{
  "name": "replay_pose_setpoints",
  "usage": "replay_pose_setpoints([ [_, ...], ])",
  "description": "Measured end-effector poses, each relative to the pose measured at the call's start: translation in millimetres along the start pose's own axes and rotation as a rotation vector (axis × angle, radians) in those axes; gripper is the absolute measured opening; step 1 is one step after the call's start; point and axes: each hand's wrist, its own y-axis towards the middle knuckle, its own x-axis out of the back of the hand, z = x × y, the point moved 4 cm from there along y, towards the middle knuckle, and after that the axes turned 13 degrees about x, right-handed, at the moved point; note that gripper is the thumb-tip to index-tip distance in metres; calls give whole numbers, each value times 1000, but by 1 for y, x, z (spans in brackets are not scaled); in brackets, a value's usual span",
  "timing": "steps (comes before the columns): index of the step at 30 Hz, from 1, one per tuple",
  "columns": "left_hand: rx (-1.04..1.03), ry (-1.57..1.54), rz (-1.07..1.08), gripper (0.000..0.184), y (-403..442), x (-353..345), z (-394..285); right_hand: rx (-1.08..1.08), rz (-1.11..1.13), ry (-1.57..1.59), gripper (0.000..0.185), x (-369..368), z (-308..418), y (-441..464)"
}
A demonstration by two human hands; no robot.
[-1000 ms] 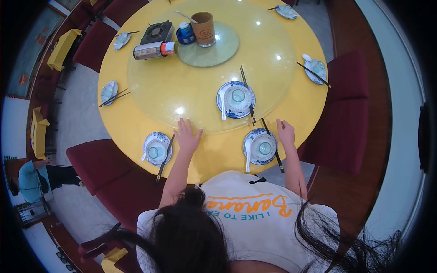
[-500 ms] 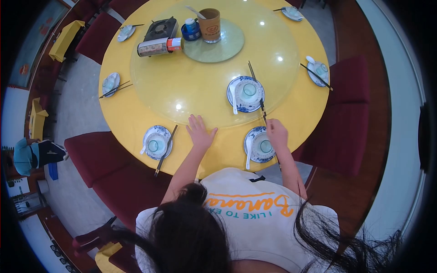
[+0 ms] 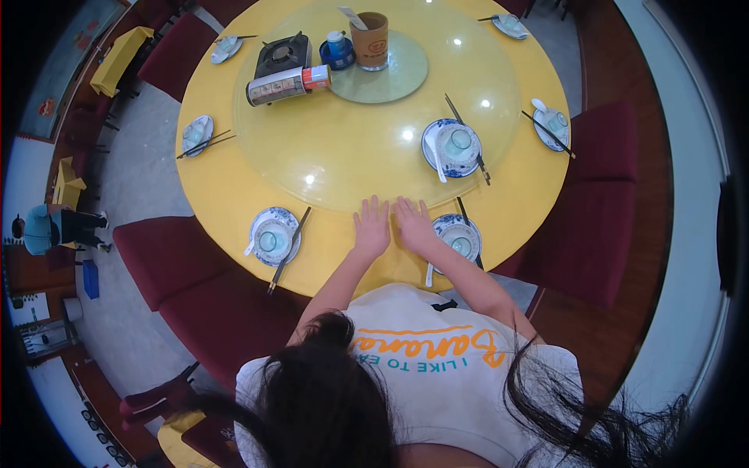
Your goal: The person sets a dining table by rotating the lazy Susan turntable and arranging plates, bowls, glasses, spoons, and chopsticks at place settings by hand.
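Note:
My left hand (image 3: 372, 228) lies palm down with fingers stretched out, its tips at the near rim of the glass turntable (image 3: 343, 148). Close beside it, my right hand (image 3: 415, 226) also rests flat and open at that rim, holding nothing. Just right of my right hand is a blue-and-white plate (image 3: 477, 236) with a glass, a white spoon and a pair of chopsticks (image 3: 463, 210). On the turntable stands another blue-and-white plate (image 3: 428, 145) with a glass cup (image 3: 460, 140), a white spoon (image 3: 438, 165) and black chopsticks (image 3: 454, 109).
A portable stove (image 3: 282, 53), a printed canister (image 3: 275, 86), a blue container (image 3: 337, 53) and a brown cup (image 3: 370, 43) stand toward the back. More place settings ring the yellow table (image 3: 211, 175). Maroon chairs (image 3: 168, 261) surround it. A person (image 3: 43, 228) stands far left.
My right hand has left the chopsticks by the near plate, opened and moved left to the turntable rim. My left hand shifted right. The turntable has turned, carrying its plate rightward.

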Motion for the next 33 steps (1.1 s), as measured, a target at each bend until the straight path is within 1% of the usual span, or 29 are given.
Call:
replay_pose_setpoints([
  [1,-26,-34,7,56,0,3,-3,-10,6,-42,49,-3,-4,-3],
  [5,16,-44,-74,56,4,8,0,-55,81,-283,50,-16,-21,-10],
  [6,25,-66,-99,56,4,9,11,-83,92,-309,48,-21,-21,-11],
  [11,102,-72,-175,57,16,14,40,-187,138,-312,44,-6,-41,-19],
  [14,139,-48,-180,58,17,15,57,-216,73,-338,40,1,-51,-25],
  [19,194,-19,-161,57,17,8,76,-301,131,-391,41,6,-75,-33],
  [20,201,-15,-151,57,15,12,73,-319,163,-389,41,16,-80,-36],
  [23,209,-6,-150,56,12,11,76,-401,181,-341,42,14,-102,-40],
  [26,201,28,-137,55,6,11,74,-481,196,-373,45,13,-116,-41],
  [29,151,77,-123,55,0,8,69,-530,210,-289,49,21,-101,-34],
  [33,84,81,-104,57,-1,-8,45,-405,161,-250,53,14,-64,-17],
])
